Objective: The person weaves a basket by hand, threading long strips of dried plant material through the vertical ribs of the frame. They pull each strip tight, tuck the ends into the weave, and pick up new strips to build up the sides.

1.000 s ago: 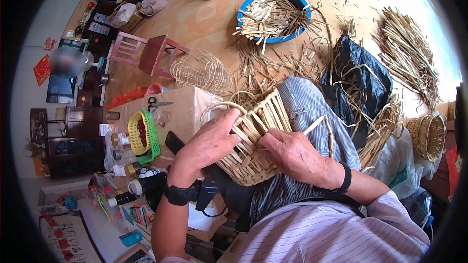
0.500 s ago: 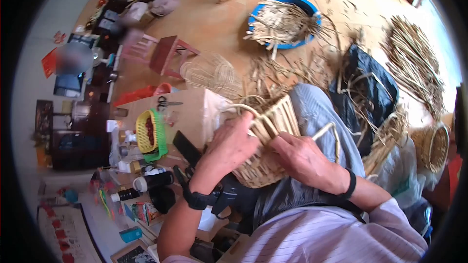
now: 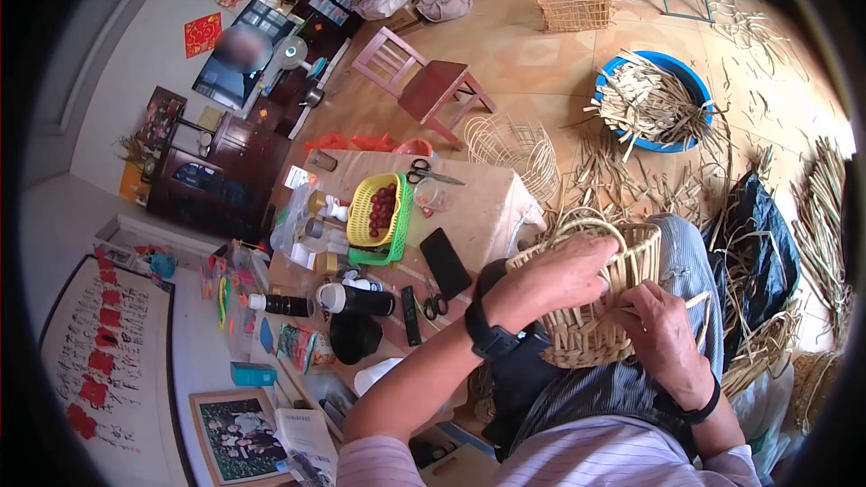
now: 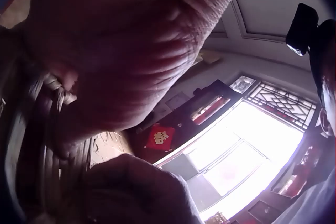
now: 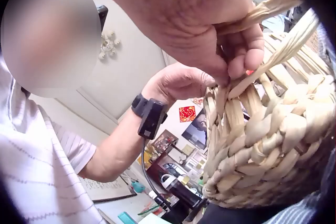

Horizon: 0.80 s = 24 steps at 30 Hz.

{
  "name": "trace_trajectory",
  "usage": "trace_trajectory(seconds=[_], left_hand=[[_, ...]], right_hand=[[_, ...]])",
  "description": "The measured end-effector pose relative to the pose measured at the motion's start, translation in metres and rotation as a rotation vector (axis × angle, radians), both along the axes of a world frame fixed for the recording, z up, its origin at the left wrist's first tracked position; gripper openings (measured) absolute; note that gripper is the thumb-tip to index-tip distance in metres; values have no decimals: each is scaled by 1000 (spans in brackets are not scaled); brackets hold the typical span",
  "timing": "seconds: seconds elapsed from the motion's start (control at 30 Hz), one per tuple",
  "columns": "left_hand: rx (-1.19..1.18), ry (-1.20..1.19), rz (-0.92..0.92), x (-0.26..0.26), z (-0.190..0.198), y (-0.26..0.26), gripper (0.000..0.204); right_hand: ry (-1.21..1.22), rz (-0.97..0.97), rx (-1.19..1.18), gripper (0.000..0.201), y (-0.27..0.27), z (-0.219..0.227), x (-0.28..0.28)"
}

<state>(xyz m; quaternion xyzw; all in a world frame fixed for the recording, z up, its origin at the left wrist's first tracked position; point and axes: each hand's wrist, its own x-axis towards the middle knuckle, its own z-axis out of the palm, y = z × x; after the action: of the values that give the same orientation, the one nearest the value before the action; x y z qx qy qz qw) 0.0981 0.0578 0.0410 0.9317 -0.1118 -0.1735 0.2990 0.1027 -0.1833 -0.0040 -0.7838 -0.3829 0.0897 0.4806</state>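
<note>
Holding a strand (image 5: pixel 275 6), the right hand (image 3: pixel 663 329) touches the woven basket's (image 3: pixel 582 335) right side; the left hand (image 3: pixel 568 278) (curled) grips it opposite.

Straw-coloured woven basket (image 3: pixel 591 338) — thick braided lower wall (image 5: pixel 268 148), spaced stakes (image 5: pixel 234 116) above, pale strand (image 5: pixel 278 61) slanting up, on the lap (image 3: pixel 582 401)

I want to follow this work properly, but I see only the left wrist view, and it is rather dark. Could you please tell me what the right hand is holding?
Observer: The right hand pinches a straw strand at the side of the woven basket.
Operator: Thank you. Against what does this basket rest?
Observer: Against the person's striped trousers.
Operator: And is there some cutting tool nearby?
Observer: Yes, black-handled scissors lie on the table, near the green plastic basket.
</note>
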Motion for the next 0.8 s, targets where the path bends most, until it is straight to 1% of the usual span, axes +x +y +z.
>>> trace_trajectory(seconds=[0.07, 0.13, 0.23, 0.3, 0.37, 0.4, 0.5, 0.6, 0.63, 0.7, 0.8], left_hand=[[8, 23, 44, -1, 3, -9, 30], [-16, 32, 77, -1, -5, -16, 30], [-99, -67, 117, 1, -14, -18, 33], [-72, 36, 125, 6, -14, -14, 39], [-131, 132, 238, 10, -21, -12, 40], [-157, 97, 236, 8, -23, -9, 40], [-133, 113, 243, 6, -24, -7, 40], [-113, 148, 254, 12, -20, -7, 32], [-123, 130, 254, 12, -24, -7, 32], [-141, 96, 256, 10, -27, -5, 31], [-68, 136, 209, 10, -21, -4, 37]], right_hand=[[5, -18, 12, 17, 4, 5, -2], [36, -15, 17, 19, 5, 14, -2], [79, -34, -17, 21, 6, 18, -4], [74, -67, -11, 22, 12, 16, -6], [57, -102, 16, 23, 20, 11, -8], [73, -105, 32, 24, 22, 11, -8], [109, -113, 63, 24, 24, 7, -9], [108, -155, 56, 25, 27, 7, -12], [115, -171, 62, 25, 28, 7, -12], [131, -202, 74, 25, 31, 3, -14], [207, -243, 72, 26, 32, -5, -13]])
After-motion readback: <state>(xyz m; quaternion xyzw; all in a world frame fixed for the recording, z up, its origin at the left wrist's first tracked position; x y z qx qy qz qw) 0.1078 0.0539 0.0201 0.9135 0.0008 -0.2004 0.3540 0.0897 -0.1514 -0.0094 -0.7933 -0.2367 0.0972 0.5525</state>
